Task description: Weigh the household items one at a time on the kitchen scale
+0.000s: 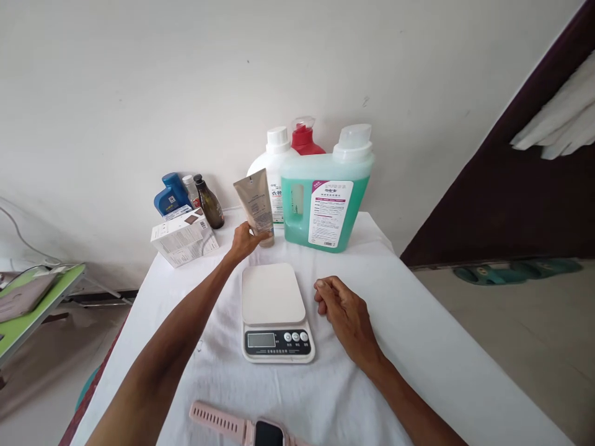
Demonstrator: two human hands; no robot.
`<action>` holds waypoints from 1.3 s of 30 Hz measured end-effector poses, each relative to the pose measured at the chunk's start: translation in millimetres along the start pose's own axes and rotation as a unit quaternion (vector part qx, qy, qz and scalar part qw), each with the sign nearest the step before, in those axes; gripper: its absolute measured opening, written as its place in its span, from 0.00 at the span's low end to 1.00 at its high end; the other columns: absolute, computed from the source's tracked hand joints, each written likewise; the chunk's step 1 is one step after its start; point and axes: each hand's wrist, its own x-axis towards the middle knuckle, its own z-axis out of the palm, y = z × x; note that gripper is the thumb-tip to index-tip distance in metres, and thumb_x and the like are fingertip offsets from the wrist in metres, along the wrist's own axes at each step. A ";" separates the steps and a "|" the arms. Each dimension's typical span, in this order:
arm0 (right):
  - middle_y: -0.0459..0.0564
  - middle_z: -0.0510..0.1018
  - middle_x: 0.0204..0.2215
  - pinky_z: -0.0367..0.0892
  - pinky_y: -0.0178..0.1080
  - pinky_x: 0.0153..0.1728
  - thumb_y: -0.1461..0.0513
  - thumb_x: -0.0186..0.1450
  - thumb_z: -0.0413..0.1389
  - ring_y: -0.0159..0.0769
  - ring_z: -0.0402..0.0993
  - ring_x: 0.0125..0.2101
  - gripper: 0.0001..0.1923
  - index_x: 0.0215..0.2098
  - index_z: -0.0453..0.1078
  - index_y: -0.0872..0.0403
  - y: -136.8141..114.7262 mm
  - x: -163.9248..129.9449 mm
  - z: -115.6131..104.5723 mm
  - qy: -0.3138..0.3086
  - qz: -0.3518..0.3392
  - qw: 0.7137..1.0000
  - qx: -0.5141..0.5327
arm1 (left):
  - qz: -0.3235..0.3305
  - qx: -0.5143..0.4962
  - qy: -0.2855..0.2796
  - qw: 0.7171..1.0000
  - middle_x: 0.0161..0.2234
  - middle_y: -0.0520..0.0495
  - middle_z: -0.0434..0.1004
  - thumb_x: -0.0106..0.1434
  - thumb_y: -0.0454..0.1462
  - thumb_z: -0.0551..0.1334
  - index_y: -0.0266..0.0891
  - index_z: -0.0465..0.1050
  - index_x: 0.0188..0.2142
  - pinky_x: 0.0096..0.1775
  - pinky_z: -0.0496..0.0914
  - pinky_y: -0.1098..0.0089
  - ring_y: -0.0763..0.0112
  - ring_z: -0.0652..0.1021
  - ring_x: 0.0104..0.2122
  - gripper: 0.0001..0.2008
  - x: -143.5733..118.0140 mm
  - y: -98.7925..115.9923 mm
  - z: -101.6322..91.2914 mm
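My left hand (246, 242) grips the lower end of a gold-brown squeeze tube (255, 199), which stands cap down and leans a little to the left behind the scale. A white digital kitchen scale (273, 294) sits in front of me, its platform bare and its small display blank. To the right of the scale, my right hand (344, 314) rests near the cloth with fingers curled and thumb against the forefinger; nothing shows in it. Just behind the tube stand a white detergent bottle (279, 164) and a green jug of liquid (297, 229).
At the back left are a white box (186, 238), a blue bottle (171, 195) and a dark glass bottle (210, 204). A red-capped bottle (307, 142) stands against the wall. A pink smartwatch (268, 432) lies at the near edge. Green slippers (490, 274) are on the floor.
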 end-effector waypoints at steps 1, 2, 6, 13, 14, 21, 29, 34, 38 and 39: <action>0.46 0.74 0.24 0.63 0.37 0.27 0.41 0.71 0.51 0.33 0.67 0.23 0.25 0.30 0.66 0.50 0.3 0.0 -0.4 0.000 0.002 1.000 -0.001 | -0.001 0.009 -0.009 1.000 0.35 0.43 0.84 0.48 0.40 0.78 0.36 0.81 0.35 0.36 0.71 0.65 0.62 0.79 0.33 0.17 6.0 -1.6 7.7; 0.46 0.74 0.24 0.63 0.37 0.27 0.41 0.71 0.51 0.33 0.67 0.23 0.25 0.29 0.66 0.50 0.6 0.1 -0.7 -0.001 0.004 1.000 -0.003 | -0.001 0.019 -0.021 1.000 0.36 0.43 0.84 0.49 0.40 0.78 0.36 0.80 0.35 0.36 0.71 0.65 0.62 0.79 0.34 0.17 11.0 -2.5 14.7; 0.45 0.73 0.23 0.62 0.36 0.27 0.41 0.71 0.51 0.33 0.67 0.23 0.25 0.30 0.67 0.50 1.4 1.2 -0.8 -0.001 0.016 1.000 -0.006 | 0.005 0.041 -0.048 0.998 0.41 0.41 0.83 0.53 0.40 0.77 0.37 0.78 0.38 0.39 0.71 0.65 0.60 0.78 0.39 0.16 23.8 -0.9 32.4; 0.46 0.75 0.24 0.63 0.36 0.26 0.42 0.71 0.51 0.33 0.68 0.23 0.23 0.31 0.69 0.50 3.2 3.1 -0.6 0.002 0.015 1.000 -0.021 | 0.004 0.045 -0.063 0.997 0.49 0.40 0.78 0.53 0.42 0.78 0.38 0.73 0.46 0.41 0.73 0.65 0.65 0.78 0.39 0.25 8.8 4.0 27.8; 0.46 0.75 0.24 0.63 0.36 0.26 0.42 0.71 0.51 0.34 0.68 0.23 0.23 0.31 0.69 0.50 4.8 3.4 -0.9 0.002 0.014 1.000 -0.022 | 0.008 0.048 -0.060 0.997 0.51 0.39 0.76 0.53 0.43 0.78 0.38 0.72 0.48 0.40 0.73 0.65 0.66 0.78 0.38 0.27 0.6 5.6 21.9; 0.48 0.75 0.22 0.64 0.39 0.24 0.40 0.68 0.53 0.36 0.68 0.21 0.24 0.32 0.71 0.49 16.3 7.7 -2.3 0.010 -0.001 0.998 -0.056 | 0.232 0.099 0.183 0.950 0.58 0.38 0.70 0.63 0.45 0.71 0.44 0.66 0.60 0.56 0.71 0.55 0.54 0.75 0.54 0.29 -72.5 26.2 -74.2; 0.48 0.77 0.24 0.67 0.41 0.27 0.38 0.67 0.53 0.37 0.69 0.22 0.25 0.31 0.72 0.48 12.4 7.9 -3.0 0.005 0.015 0.997 -0.079 | -0.044 0.115 0.333 0.935 0.70 0.26 0.54 0.42 0.46 0.83 0.39 0.56 0.67 0.69 0.49 0.38 0.35 0.54 0.71 0.58 -53.7 -39.8 -195.1; 0.47 0.76 0.23 0.67 0.41 0.27 0.37 0.66 0.53 0.36 0.68 0.22 0.25 0.31 0.71 0.48 12.1 8.9 -2.3 0.006 0.020 0.997 -0.075 | -0.069 -0.020 0.194 0.978 0.58 0.31 0.75 0.44 0.47 0.81 0.37 0.68 0.55 0.55 0.73 0.52 0.47 0.77 0.57 0.43 -41.2 -80.0 -217.0; 0.47 0.76 0.23 0.66 0.39 0.25 0.38 0.67 0.53 0.35 0.68 0.21 0.25 0.31 0.72 0.48 13.8 9.5 -2.0 0.008 0.013 0.998 -0.068 | -0.039 -0.032 0.167 0.985 0.54 0.36 0.80 0.44 0.45 0.81 0.37 0.71 0.52 0.51 0.76 0.58 0.54 0.80 0.52 0.39 -47.1 -86.1 -209.9; 0.47 0.76 0.23 0.66 0.39 0.25 0.39 0.67 0.54 0.35 0.68 0.21 0.24 0.31 0.72 0.49 14.2 9.4 -1.8 0.010 0.010 0.998 -0.065 | -0.034 -0.041 0.165 0.985 0.54 0.36 0.80 0.44 0.44 0.81 0.37 0.71 0.52 0.50 0.76 0.59 0.55 0.80 0.52 0.39 -50.0 -85.8 -205.7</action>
